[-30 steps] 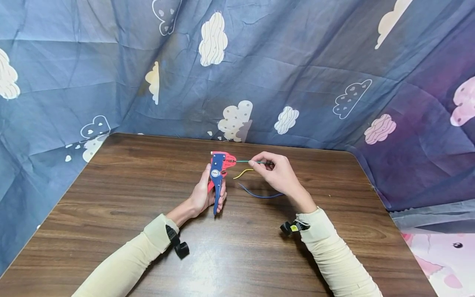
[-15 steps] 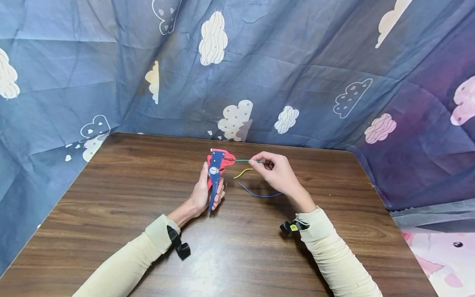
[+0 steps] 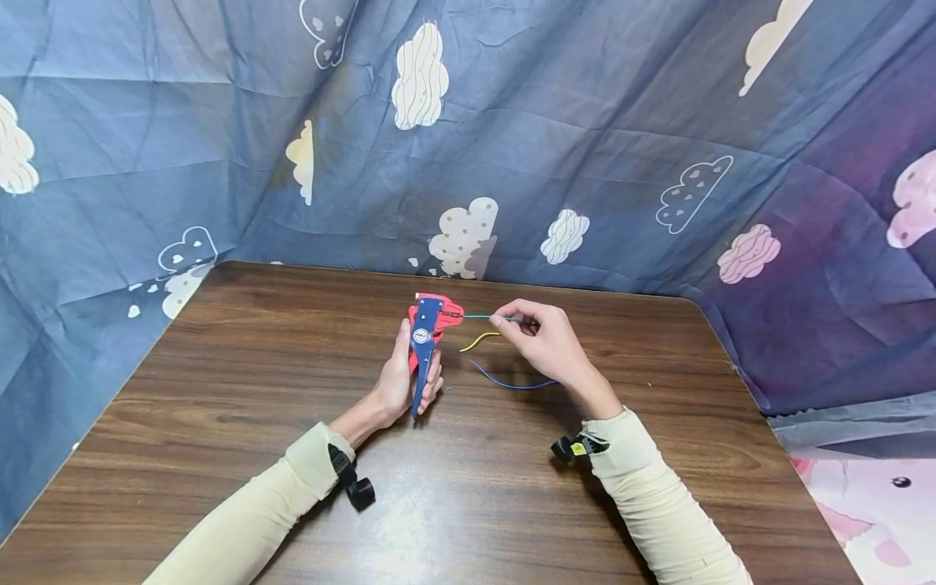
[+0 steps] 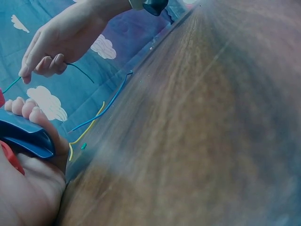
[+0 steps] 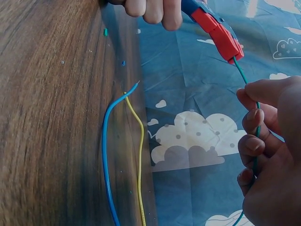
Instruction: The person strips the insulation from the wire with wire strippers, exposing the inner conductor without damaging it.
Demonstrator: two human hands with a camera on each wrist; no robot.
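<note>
My left hand [image 3: 398,378] grips a blue and red wire stripper [image 3: 422,333], fingers wrapped round its handles. From the stripper's red nose [image 5: 228,47] runs a thin green wire [image 5: 241,70]. Thumb and index finger of my right hand [image 3: 544,337] pinch this wire a short way from the nose, and its other end trails behind the palm [image 4: 81,73]. The wire's tip is hidden at the nose. On the table below the stripper lies a small green bit of insulation [image 4: 83,146].
A blue wire [image 3: 515,387] and a yellow wire [image 3: 478,340] lie on the brown wooden table [image 3: 292,357] beneath the right hand. Near them is a tiny blue bit [image 5: 123,63]. A cloud-patterned curtain [image 3: 512,122] hangs behind the table's far edge.
The stripper has tilted, its handle end swinging left and its head rising slightly. A small green bit now shows on the table beside the left hand. The right hand stays nearly still.
</note>
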